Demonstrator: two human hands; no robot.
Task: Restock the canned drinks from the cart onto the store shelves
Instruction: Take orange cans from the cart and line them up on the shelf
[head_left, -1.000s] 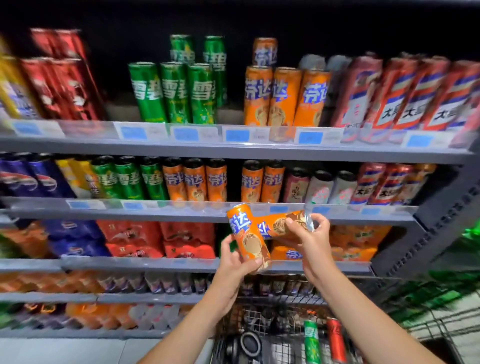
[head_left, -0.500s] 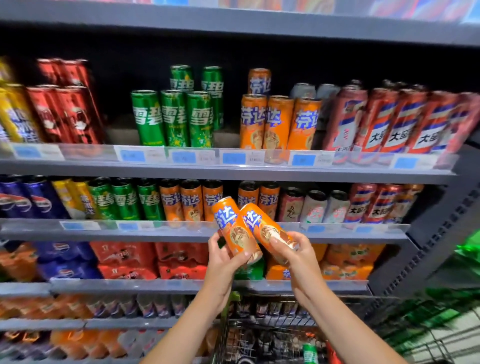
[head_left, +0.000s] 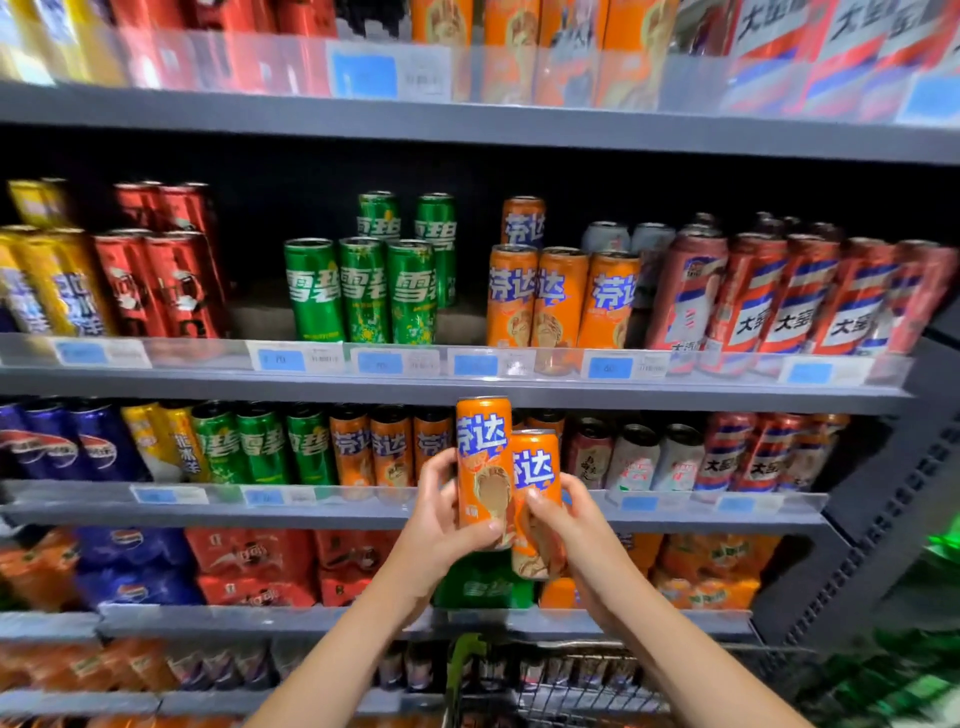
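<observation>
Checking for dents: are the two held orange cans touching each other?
Touching. The head view shows the left hand's orange can overlapping the right hand's orange can, no gap between.

My right hand (head_left: 566, 525) is covering the lower can (head_left: 535, 499); the cart (head_left: 561, 691) at six o'clock is getting cropped, blurred.

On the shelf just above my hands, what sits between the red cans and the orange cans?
In the head view, the green cans stand between the red cans and the orange cans, with dark gaps either side.
</observation>
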